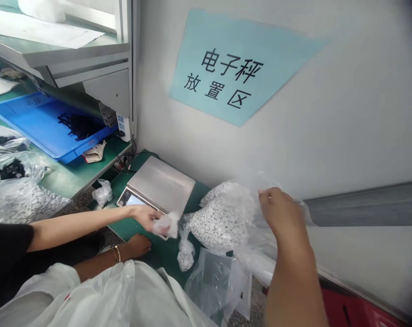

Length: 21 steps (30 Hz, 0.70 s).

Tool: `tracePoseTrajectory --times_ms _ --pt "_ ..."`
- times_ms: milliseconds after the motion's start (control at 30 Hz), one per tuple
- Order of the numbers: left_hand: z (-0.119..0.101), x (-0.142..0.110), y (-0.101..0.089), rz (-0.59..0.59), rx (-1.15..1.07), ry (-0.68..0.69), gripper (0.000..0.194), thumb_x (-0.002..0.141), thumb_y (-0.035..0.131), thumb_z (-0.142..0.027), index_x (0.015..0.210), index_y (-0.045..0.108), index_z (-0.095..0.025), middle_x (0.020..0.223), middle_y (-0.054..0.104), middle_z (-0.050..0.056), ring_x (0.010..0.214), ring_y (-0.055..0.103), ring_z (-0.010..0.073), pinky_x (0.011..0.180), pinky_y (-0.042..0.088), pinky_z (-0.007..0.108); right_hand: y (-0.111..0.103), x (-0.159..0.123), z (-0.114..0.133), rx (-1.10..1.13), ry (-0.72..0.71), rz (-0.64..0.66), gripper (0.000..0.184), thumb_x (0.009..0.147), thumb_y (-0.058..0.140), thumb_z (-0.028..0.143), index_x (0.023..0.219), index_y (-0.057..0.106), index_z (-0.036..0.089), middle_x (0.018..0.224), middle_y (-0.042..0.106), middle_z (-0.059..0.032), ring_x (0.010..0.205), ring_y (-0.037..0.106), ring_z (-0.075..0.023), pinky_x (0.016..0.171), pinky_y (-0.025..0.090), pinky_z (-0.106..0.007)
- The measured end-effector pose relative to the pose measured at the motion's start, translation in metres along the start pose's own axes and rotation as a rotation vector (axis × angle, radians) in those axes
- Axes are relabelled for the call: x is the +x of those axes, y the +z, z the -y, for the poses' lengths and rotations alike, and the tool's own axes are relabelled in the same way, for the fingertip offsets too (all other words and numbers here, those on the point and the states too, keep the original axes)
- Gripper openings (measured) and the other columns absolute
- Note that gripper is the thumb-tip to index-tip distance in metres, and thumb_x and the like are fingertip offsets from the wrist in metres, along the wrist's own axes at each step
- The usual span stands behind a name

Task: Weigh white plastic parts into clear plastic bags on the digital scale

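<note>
My right hand is closed on the top edge of a clear plastic bag that bulges with small white parts and leans by the wall. My left hand, a bracelet on its wrist, rests on the green mat with its fingers curled; nothing shows in it. Just above it a co-worker's hand, on an arm with a black sleeve, holds a small bag of white parts at the front edge of a steel-topped electronic scale.
A small knotted bag of parts and empty clear bags lie on the mat. A large white bag sits in front of me. To the left are a blue tray with black parts, more filled bags and a shelf.
</note>
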<state>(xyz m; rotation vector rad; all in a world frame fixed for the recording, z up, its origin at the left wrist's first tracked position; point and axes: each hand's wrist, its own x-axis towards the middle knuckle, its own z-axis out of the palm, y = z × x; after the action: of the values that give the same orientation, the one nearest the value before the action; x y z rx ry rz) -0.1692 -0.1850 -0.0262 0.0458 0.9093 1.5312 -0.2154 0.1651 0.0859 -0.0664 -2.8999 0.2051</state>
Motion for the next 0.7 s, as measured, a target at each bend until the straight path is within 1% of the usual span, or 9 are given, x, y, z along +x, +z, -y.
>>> tracePoseTrajectory --times_ms 67,167,233,300,367,433,533,633,700 --pt "-0.004 0.039 0.016 0.212 -0.101 -0.152 0.013 0.082 0.05 -0.011 0.077 0.061 -0.015 0.078 0.06 0.002 0.08 0.061 0.0121 0.081 0.056 0.031 0.018 0.011 -0.019 -0.032 0.022 0.207 0.015 0.083 0.046 0.025 0.072 0.053 0.02 0.072 0.055 -0.0063 0.072 0.052 -0.0217 0.065 0.035 -0.031" --pt "-0.006 0.093 0.04 0.4 0.108 -0.16 0.028 0.076 0.037 0.002 0.067 0.056 -0.017 0.073 0.057 0.001 0.077 0.061 0.0144 0.072 0.059 0.036 0.036 0.006 -0.03 -0.022 0.043 0.382 0.014 0.08 0.047 0.02 0.078 0.06 0.018 0.078 0.061 -0.0074 0.072 0.055 -0.0203 0.064 0.036 -0.029" --pt "-0.002 0.117 0.053 0.487 0.428 -0.054 0.036 0.078 0.025 0.001 0.06 0.047 -0.02 0.073 0.053 0.001 0.077 0.061 0.0145 0.06 0.058 0.033 0.029 -0.008 -0.03 -0.028 0.041 0.304 0.018 0.083 0.044 0.023 0.08 0.061 0.018 0.083 0.063 -0.0085 0.073 0.055 -0.0199 0.064 0.035 -0.029" --pt "0.003 0.129 0.062 0.52 0.774 0.046 0.041 0.08 0.014 0.001 0.055 0.036 -0.021 0.075 0.05 0.0 0.077 0.06 0.0127 0.052 0.055 0.027 0.01 -0.026 -0.025 -0.06 0.06 0.08 0.025 0.086 0.04 0.03 0.077 0.059 0.019 0.081 0.063 -0.0088 0.071 0.054 -0.02 0.062 0.033 -0.03" --pt "0.008 0.131 0.067 0.383 0.968 0.052 0.041 0.08 0.012 0.004 0.053 0.032 -0.02 0.075 0.048 -0.001 0.075 0.059 0.0108 0.048 0.052 0.022 -0.012 -0.049 -0.016 -0.043 0.111 -0.194 0.031 0.088 0.036 0.037 0.071 0.055 0.02 0.074 0.061 -0.0082 0.068 0.053 -0.0205 0.062 0.033 -0.031" --pt "0.01 0.126 0.068 0.147 0.991 0.015 0.041 0.08 0.019 0.007 0.054 0.04 -0.017 0.073 0.049 -0.001 0.072 0.059 0.0104 0.048 0.051 0.02 -0.024 -0.076 -0.005 0.043 0.227 -0.443 0.032 0.089 0.034 0.038 0.068 0.051 0.021 0.067 0.059 -0.0072 0.067 0.054 -0.0213 0.064 0.035 -0.032" --pt "0.008 0.113 0.07 -0.14 1.007 0.025 0.032 0.082 0.032 0.005 0.064 0.052 -0.013 0.071 0.049 -0.001 0.067 0.057 0.0113 0.052 0.053 0.025 -0.012 -0.123 0.011 0.175 0.465 -0.699 0.028 0.091 0.032 0.036 0.073 0.048 0.023 0.066 0.058 -0.0061 0.07 0.055 -0.0236 0.069 0.039 -0.034" --pt "0.01 0.098 0.073 -0.423 1.092 0.103 0.025 0.086 0.038 -0.001 0.076 0.056 -0.014 0.074 0.048 -0.001 0.068 0.055 0.0126 0.059 0.055 0.032 0.04 -0.174 0.016 0.329 0.531 -0.667 0.018 0.087 0.04 0.035 0.082 0.051 0.021 0.073 0.057 -0.0056 0.077 0.056 -0.0246 0.076 0.042 -0.037" --pt "0.017 0.085 0.074 -0.609 1.17 0.189 0.018 0.09 0.042 -0.008 0.087 0.059 -0.014 0.081 0.053 0.0 0.075 0.057 0.0136 0.065 0.056 0.034 0.088 -0.206 0.014 0.396 0.487 -0.439 0.024 0.084 0.041 0.04 0.082 0.055 0.02 0.079 0.058 -0.008 0.08 0.054 -0.0255 0.077 0.043 -0.039"
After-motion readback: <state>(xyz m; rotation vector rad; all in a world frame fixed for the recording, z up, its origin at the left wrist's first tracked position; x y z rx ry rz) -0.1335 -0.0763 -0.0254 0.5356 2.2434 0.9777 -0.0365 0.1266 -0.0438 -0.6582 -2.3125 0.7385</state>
